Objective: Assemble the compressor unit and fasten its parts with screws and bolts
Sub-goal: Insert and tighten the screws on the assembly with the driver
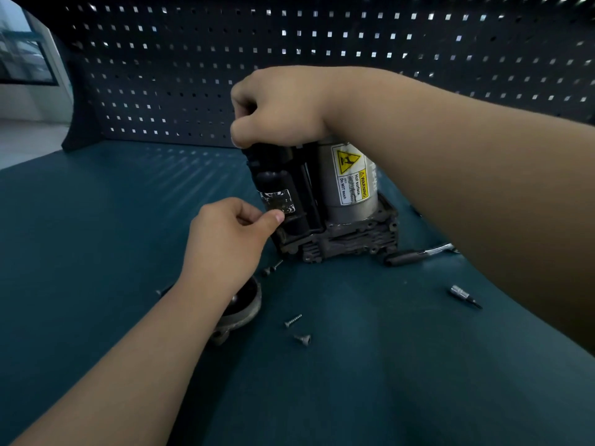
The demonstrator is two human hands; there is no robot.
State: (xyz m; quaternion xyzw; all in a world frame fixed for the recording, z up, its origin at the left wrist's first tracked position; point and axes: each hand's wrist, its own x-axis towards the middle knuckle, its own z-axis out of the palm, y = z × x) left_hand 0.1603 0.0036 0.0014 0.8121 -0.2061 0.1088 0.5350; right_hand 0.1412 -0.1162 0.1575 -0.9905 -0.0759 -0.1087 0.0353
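The compressor unit (pixel 335 201) stands upright on the blue mat, with a black housing on its left side and a silver cylinder bearing a yellow warning label on its right. My right hand (pixel 280 104) rests on top of the black housing with its fingers curled around the upper end. My left hand (pixel 231 230) is closed, its thumb pressed against the lower left side of the housing beside a torn sticker. A round metal cover (pixel 244 310) lies partly hidden under my left forearm. Loose screws (pixel 293 320) (pixel 303 339) (pixel 273 268) lie on the mat in front.
A ratchet handle (pixel 415 254) lies to the right of the unit's base. A socket bit (pixel 465 296) sits further right and nearer. A dark pegboard wall (pixel 193 75) closes the back of the bench. The blue mat (pixel 354 381) stretches toward me.
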